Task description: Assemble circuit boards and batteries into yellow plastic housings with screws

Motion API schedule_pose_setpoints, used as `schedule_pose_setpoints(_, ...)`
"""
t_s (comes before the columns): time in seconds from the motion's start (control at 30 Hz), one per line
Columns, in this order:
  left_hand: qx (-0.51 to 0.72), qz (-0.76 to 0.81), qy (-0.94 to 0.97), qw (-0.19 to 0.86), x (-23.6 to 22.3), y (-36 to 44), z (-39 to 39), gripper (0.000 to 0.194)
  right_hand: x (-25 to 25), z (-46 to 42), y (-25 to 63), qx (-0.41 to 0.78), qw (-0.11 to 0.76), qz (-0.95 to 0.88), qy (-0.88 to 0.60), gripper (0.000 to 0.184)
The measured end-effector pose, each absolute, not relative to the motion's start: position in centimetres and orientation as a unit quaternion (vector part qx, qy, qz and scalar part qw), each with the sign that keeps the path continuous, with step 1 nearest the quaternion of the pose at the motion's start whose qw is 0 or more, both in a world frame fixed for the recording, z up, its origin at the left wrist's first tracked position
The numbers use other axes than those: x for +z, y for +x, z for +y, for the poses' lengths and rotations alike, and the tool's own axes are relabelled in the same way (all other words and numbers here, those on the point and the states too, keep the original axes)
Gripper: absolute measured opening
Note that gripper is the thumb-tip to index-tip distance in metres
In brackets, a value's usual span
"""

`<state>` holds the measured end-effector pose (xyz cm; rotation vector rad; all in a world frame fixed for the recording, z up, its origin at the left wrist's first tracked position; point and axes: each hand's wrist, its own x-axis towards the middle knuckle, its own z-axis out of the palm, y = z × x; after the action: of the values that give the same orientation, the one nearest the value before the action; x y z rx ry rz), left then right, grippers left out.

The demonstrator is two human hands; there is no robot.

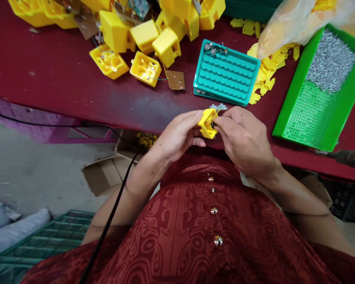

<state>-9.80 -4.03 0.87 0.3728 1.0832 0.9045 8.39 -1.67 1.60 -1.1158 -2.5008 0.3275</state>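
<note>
My left hand (182,132) is closed around the side of a small yellow plastic housing (207,124) near the table's front edge. The housing's open side faces my right hand (245,138), and thin wires show inside it. My right thumb and fingers are pinched at that opening on a small dark part (213,124), too covered by the fingers to name. Just beyond the housing lies a small grey piece (219,107) on the table.
A teal ribbed tray (226,73) holds several round metal parts. Yellow housings (144,69) with wires and a brown circuit board (176,80) lie at the back left. To the right are a green basket (290,90) of screws, yellow flat pieces (269,71) and a screwdriver tip (328,154). A black cable (118,193) crosses my left arm.
</note>
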Motion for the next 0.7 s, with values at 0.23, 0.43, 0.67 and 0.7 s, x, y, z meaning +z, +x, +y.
schedule_pose_setpoints(0.23,0.418,0.496,0.186,0.738,1.0,-9.9,-3.8,0.021,1.7,-1.7,8.2,0.119,0.22,-0.877,-0.411,0.018)
schedule_pose_setpoints(0.43,0.413,0.493,0.183,0.744,1.0,-9.8,-3.8,0.021,2.1,-1.7,8.5,0.112,0.185,-0.885,-0.412,0.028)
schedule_pose_setpoints(0.67,0.387,0.506,0.237,0.734,1.0,-9.4,-3.9,0.025,3.1,-0.9,9.0,0.209,0.107,-0.881,-0.41,0.025)
schedule_pose_setpoints(0.7,0.387,0.508,0.234,0.733,1.0,-9.4,-3.9,0.025,3.1,-0.9,8.9,0.198,0.104,-0.885,-0.409,0.026)
